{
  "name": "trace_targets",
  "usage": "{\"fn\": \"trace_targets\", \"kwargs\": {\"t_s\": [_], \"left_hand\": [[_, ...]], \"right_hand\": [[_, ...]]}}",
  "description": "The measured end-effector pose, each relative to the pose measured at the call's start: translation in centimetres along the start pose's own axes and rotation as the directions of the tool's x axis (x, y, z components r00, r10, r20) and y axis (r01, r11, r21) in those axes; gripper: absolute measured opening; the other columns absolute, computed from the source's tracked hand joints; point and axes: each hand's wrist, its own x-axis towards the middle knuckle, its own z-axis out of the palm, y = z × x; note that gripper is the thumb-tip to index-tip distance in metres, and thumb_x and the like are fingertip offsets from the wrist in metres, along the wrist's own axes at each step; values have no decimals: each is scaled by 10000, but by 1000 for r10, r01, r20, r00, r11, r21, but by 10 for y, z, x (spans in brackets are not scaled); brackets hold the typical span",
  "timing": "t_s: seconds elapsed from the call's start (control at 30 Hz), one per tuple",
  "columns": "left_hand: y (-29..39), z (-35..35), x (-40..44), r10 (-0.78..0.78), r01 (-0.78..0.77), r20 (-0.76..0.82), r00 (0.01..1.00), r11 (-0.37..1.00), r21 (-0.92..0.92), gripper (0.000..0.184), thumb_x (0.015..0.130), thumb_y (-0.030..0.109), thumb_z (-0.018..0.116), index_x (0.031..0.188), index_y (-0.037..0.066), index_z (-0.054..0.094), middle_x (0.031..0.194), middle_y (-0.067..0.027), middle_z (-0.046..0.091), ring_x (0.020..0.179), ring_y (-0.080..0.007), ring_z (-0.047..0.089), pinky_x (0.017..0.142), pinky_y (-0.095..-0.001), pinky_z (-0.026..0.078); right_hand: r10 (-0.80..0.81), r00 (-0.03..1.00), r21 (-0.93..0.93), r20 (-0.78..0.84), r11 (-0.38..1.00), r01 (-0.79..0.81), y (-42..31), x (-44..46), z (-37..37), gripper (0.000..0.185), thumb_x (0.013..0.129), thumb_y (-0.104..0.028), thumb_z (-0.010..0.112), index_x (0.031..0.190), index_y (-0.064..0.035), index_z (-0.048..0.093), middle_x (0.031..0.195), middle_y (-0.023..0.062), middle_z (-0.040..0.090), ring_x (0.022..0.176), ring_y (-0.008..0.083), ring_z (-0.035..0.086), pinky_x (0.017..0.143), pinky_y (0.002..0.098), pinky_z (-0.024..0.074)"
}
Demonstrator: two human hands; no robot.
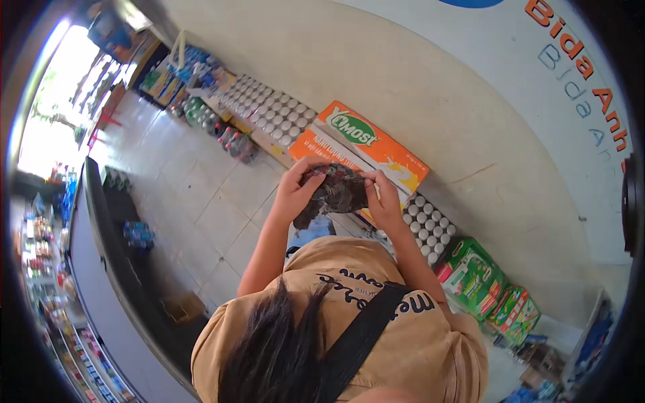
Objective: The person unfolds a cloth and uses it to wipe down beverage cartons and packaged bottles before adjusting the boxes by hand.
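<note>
Dark plastic bag (339, 190): crumpled; centre of frame, held between both hands in front of the orange Yomost carton (396, 158).
Left hand (297, 193): fingers and thumb grasping the bag's left end.
Right hand (385, 203): thumb and fingers pinching the bag's right edge.
Can rows (269, 111): upper centre, left of the carton.
Green packs (476, 277): lower right, near the right forearm.
Tiled floor (201, 188): left of centre.

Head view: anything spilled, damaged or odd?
No spill stands out. The dark bundle between the left hand and right hand looks crumpled and ragged; can't tell if it's damaged. A thin dark line on the wall, near the orange Yomost carton, resembles a crack.
</note>
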Motion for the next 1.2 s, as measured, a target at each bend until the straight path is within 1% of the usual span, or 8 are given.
{"fn": "trace_targets", "kwargs": {"t_s": [0.07, 0.27, 0.47, 0.5, 0.63, 0.87, 1.07, 1.2], "left_hand": [[2, -9, 33, 2, -13, 92, 996, 994, 111, 299, 891, 18, 578, 1190, 20, 594, 1020, -82, 674, 945, -141, 622, 827, -278, 482], [-15, -19, 135, 50, -213, 424, 904, 913, 347, 213, 869, 93, 669, 1072, 37, 690, 937, -108, 713, 823, -205, 672, 752, -303, 515], [-39, -11, 212, 124, -199, 574, 809, 978, 69, 158, 863, 72, 674, 1007, 8, 686, 872, -91, 703, 797, -162, 658, 707, -279, 505], [-42, -8, 223, 164, -226, 619, 768, 974, 22, 137, 862, 74, 682, 976, -1, 676, 837, -75, 693, 755, -133, 635, 682, -270, 496], [-27, -1, 246, 28, -160, 762, 646, 982, 99, 116, 863, 63, 676, 955, -7, 671, 806, -67, 673, 718, -99, 600, 662, -257, 485], [-16, 15, 256, 182, -247, 767, 615, 968, -32, 106, 861, 64, 672, 949, 4, 679, 798, -88, 681, 711, -113, 614, 663, -257, 490], [-25, -1, 252, 168, -343, 700, 694, 932, 116, 110, 873, 127, 663, 924, 32, 687, 791, -115, 667, 683, -199, 627, 651, -295, 497], [-37, -28, 246, 105, -504, 766, 634, 807, 307, 228, 831, 202, 714, 1006, 63, 673, 879, -117, 687, 786, -266, 655, 711, -334, 510]], "right_hand": [[21, 997, -80, -81, 996, -28, 3, 8, -8, 110, 982, -123, 500, 1008, -28, 548, 743, 125, 549, 652, 191, 549, 619, 309, 443], [132, 923, -105, -361, 978, -181, -16, 44, -25, 86, 987, -103, 495, 939, -33, 507, 647, 27, 429, 577, 85, 386, 523, 262, 326], [281, 782, 126, -557, 959, -254, -31, 55, 1, 148, 958, -166, 592, 920, -37, 530, 736, -23, 529, 687, 36, 461, 588, 231, 377], [262, 758, 73, -598, 959, -273, -36, 56, 6, 199, 901, -168, 664, 965, -14, 554, 814, 54, 615, 759, 111, 583, 680, 260, 451], [158, 764, -312, -626, 847, -431, -36, 48, 15, 304, 803, -157, 724, 1041, -3, 613, 902, 169, 653, 824, 330, 647, 740, 359, 503], [264, 617, -244, -741, 750, -615, -20, 19, 16, 212, 811, -154, 707, 955, -15, 636, 828, 168, 653, 707, 326, 644, 640, 368, 500], [153, 660, -397, -735, 693, -602, -1, 9, 8, 178, 816, -82, 701, 952, 9, 631, 840, 155, 646, 721, 281, 631, 661, 339, 494], [111, 651, -375, -751, 740, -559, 0, 16, 14, 133, 831, -91, 674, 924, -7, 628, 844, 149, 635, 730, 305, 615, 655, 346, 480]]}}
